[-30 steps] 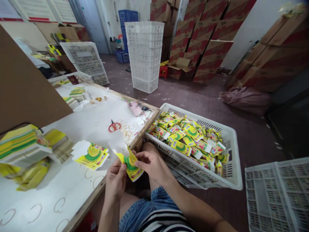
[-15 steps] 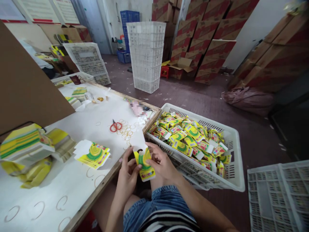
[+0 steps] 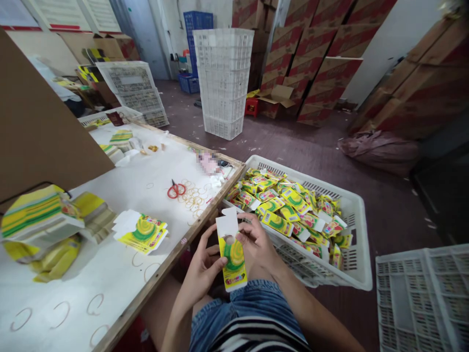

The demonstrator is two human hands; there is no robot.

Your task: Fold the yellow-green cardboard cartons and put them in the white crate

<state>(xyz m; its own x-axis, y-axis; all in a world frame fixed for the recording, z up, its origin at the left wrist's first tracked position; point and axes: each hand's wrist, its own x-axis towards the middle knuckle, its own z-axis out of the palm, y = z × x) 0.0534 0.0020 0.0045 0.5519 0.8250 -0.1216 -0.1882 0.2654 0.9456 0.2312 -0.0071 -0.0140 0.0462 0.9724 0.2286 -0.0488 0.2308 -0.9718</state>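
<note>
Yellow carton (image 3: 233, 259) shifted right, between both hands (image 3: 203, 268), partly curled, gripping its opposite edges

No words, brands or numbers can be read clearly. Multicoloured lettering on the small box (image 3: 233, 256) is too small to make out, as is the print on the wall sheets (image 3: 64, 13) and stacked cardboard cartons (image 3: 311, 45).

The slim yellow-and-green paperboard box (image 3: 234, 261) beside the white-topped, wood-edged table (image 3: 120, 283) looks smooth and faintly glossy on my feed. I see the table's top as smooth, its wooden edge rough. Right of the table, the white slatted plastic crate (image 3: 361, 244) looks matt; the flat brown cardboard panel (image 3: 44, 117) left, likewise.
</note>
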